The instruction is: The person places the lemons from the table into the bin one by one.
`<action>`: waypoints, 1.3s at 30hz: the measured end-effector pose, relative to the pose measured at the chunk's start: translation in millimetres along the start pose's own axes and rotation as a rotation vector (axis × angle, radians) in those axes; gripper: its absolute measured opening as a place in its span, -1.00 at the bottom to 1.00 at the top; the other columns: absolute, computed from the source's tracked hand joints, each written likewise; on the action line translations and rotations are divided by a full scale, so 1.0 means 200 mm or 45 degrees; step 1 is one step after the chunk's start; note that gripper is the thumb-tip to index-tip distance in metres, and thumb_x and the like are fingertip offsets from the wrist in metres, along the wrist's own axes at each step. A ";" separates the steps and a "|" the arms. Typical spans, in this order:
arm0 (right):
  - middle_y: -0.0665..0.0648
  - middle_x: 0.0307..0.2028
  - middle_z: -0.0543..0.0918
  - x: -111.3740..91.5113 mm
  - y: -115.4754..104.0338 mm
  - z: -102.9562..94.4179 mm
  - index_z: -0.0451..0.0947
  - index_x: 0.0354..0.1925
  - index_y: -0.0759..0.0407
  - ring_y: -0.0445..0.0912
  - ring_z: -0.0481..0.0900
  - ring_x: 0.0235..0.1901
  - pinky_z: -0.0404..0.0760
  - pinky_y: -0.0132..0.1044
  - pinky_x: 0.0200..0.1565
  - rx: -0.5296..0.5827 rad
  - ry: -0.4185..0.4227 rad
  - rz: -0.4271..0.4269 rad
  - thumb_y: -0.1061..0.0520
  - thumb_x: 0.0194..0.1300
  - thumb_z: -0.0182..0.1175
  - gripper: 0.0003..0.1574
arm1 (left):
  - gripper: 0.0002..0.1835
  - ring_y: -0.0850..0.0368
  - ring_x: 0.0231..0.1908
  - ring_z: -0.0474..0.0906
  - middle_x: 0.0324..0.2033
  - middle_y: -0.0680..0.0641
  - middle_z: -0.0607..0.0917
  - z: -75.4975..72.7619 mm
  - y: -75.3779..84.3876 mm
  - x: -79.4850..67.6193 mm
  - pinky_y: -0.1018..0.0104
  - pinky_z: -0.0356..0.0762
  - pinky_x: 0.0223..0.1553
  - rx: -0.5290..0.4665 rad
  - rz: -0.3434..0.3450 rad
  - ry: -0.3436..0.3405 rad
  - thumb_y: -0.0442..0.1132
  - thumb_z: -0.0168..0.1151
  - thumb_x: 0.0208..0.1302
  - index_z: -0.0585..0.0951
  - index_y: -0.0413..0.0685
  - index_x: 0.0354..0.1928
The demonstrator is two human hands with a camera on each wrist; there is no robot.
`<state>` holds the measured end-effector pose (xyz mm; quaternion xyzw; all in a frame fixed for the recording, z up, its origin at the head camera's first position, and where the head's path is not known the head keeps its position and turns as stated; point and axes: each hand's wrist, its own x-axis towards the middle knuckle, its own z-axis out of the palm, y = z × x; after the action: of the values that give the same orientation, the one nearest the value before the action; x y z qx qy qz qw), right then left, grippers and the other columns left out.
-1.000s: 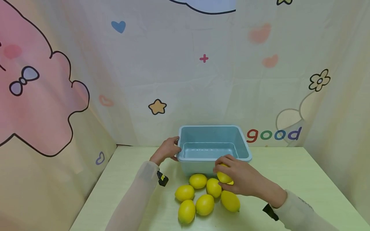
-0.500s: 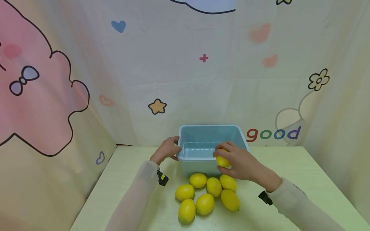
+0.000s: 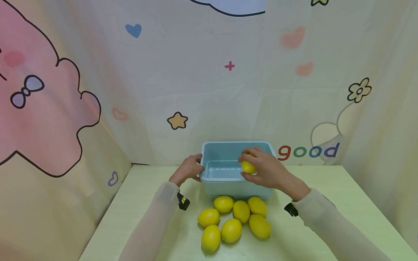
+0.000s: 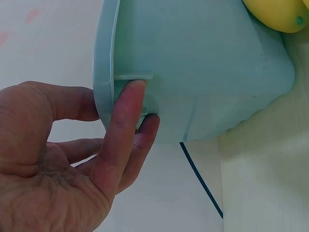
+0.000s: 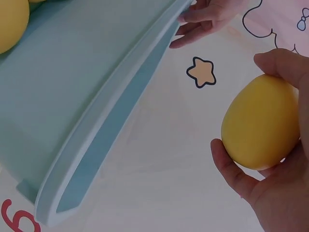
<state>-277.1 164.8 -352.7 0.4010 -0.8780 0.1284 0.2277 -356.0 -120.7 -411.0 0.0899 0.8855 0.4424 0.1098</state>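
A light blue plastic basin (image 3: 238, 189) stands at the back of the table. My left hand (image 3: 187, 169) grips its left rim; in the left wrist view the thumb lies on the rim and fingers (image 4: 126, 121) curl against the outer wall. Over the basin's right part, my right hand (image 3: 266, 168) holds a lemon (image 3: 249, 166) between thumb and fingers. The right wrist view has that lemon (image 5: 260, 123) above the rim, apart from it. Several more lemons (image 3: 231, 230) lie in a loose group on the table before the basin.
The pale table (image 3: 303, 221) extends to both sides of the lemons. Right behind the basin hangs a printed cloth backdrop (image 3: 202, 90), and cloth also closes off the left and right sides.
My right hand has lifted the lemon from the group in front, up and forward over the basin's near rim. My left hand has kept its place on the rim.
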 end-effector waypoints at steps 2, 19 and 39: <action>0.07 -0.05 0.58 0.02 0.01 0.00 0.58 -0.07 0.03 -0.01 0.50 -0.01 0.69 -0.20 -0.13 0.008 -0.002 0.017 0.04 0.14 0.41 -0.62 | -0.35 -0.12 -0.07 0.66 0.19 -0.33 0.52 0.00 -0.01 0.00 0.19 0.75 -0.43 -0.004 -0.002 0.003 -0.38 0.11 0.23 0.32 -0.12 0.41; 0.12 -0.01 0.56 0.14 0.10 0.04 0.56 -0.04 0.06 0.06 0.47 -0.01 0.65 -0.18 -0.18 0.023 -0.072 0.132 0.04 0.18 0.37 -0.62 | -0.33 -0.12 -0.10 0.66 0.12 -0.31 0.54 0.01 0.01 -0.02 0.04 0.76 -0.34 -0.038 0.015 0.019 -0.41 0.10 0.20 0.33 -0.10 0.41; 0.12 0.01 0.57 0.24 0.27 0.12 0.56 0.05 0.05 0.05 0.46 -0.06 0.62 -0.25 -0.19 0.053 -0.260 0.320 0.00 0.22 0.32 -0.57 | -0.30 -0.20 -0.05 0.65 0.11 -0.34 0.55 0.01 0.00 -0.01 0.14 0.75 -0.45 -0.026 0.048 0.027 -0.41 0.10 0.20 0.28 -0.13 0.44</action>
<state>-352.5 158.6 -352.2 0.3036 -0.9370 0.1326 0.1112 -353.6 -119.2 -411.9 0.1007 0.8803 0.4542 0.0929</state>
